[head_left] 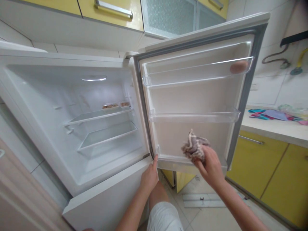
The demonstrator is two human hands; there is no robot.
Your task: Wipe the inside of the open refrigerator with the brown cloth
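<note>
A white fridge stands with its upper door (240,96) swung wide to the right. My right hand (210,165) is closed around a crumpled grey-brown cloth (193,148) and presses it against the door's inner panel just above the lowest door shelf. My left hand (149,176) rests on the front edge of the fridge body near the door's bottom hinge, fingers curled against it, with nothing in it that I can see. Inside the compartment are two clear glass shelves (106,134). A single egg (238,66) lies in the top door shelf.
Small brown items (115,105) sit at the back of the upper glass shelf. A white counter (276,128) at right carries colourful cloths (271,114). Yellow cabinets (276,179) run below it and yellow cupboards (110,11) hang above. My knee in white shorts (165,215) shows below.
</note>
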